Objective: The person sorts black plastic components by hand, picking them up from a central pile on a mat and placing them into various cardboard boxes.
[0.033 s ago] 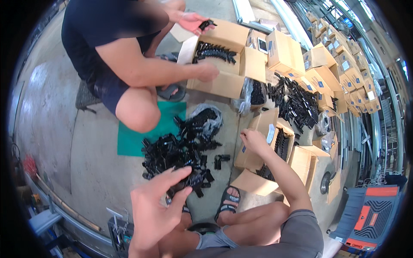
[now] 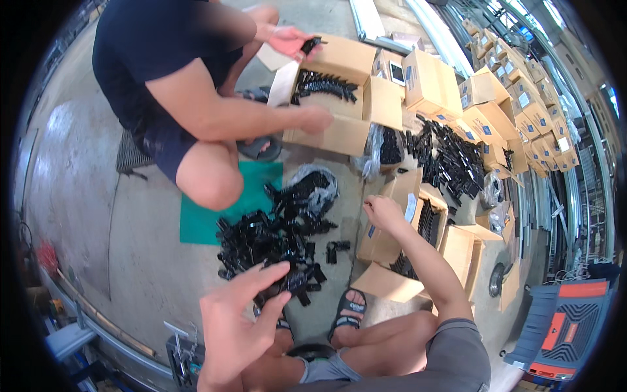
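The person's left hand [image 2: 232, 317] is half open, thumb and fingers apart, at the near side of the black pile [image 2: 258, 238]; whether it grips a part cannot be told. The right hand [image 2: 386, 214], fingertips bunched, is by the box [image 2: 375, 245] to the right, its hold unclear.

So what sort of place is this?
Probably a workshop or warehouse: there are stacked cardboard boxes, long metal-looking bars and a loose heap of small black parts.

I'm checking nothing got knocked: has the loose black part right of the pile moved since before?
No; against the green mat, the loose black part shows no shift.
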Tool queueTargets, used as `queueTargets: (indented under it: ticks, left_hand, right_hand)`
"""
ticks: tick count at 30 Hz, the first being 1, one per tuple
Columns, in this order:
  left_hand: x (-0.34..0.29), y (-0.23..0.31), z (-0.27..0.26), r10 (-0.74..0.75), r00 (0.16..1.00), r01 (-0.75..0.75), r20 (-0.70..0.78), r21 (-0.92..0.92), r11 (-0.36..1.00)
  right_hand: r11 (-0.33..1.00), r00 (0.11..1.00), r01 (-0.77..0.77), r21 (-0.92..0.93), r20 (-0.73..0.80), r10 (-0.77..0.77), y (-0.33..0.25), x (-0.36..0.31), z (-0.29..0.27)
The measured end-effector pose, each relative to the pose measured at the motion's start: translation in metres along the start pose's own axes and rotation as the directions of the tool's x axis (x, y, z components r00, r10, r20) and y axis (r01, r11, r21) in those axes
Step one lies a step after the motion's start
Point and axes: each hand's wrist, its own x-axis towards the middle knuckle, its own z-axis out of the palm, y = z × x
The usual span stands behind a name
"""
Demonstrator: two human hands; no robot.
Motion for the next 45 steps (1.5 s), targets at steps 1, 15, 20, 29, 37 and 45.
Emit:
queueTargets:
  ticks: [1, 15, 20, 29, 37, 45]
  left_hand:
    - [0.004, 0.004, 0.000, -0.001, 1.000, 0.001, 0.012, 0.039, 0.999]
    - [0.050, 0.017, 0.019, -0.131, 0.989, 0.118, 0.076, 0.147, 0.982]
    - [0.059, 0.013, 0.024, -0.125, 0.988, 0.106, 0.091, 0.190, 0.976]
    - [0.079, 0.013, 0.033, -0.335, 0.937, 0.312, 0.098, 0.192, 0.931]
    - [0.070, 0.023, 0.034, -0.253, 0.963, 0.239, 0.094, 0.136, 0.961]
    - [0.043, 0.029, 0.027, -0.167, 0.982, 0.157, 0.088, 0.105, 0.982]
  right_hand:
    - [0.999, 0.999, -0.033, -0.012, -0.030, 0.032, 0.002, 0.025, -0.009]
    - [0.838, 0.820, -0.516, 0.180, -0.181, 0.544, 0.129, 0.201, 0.032]
    - [0.831, 0.807, -0.554, 0.056, -0.208, 0.552, 0.124, 0.205, 0.015]
    - [0.947, 0.955, -0.273, -0.168, -0.163, 0.247, 0.106, 0.150, 0.047]
    - [0.950, 0.905, -0.135, -0.282, -0.425, 0.003, 0.112, 0.160, 0.068]
    - [0.978, 0.897, -0.055, -0.200, -0.440, -0.040, 0.060, 0.144, 0.095]
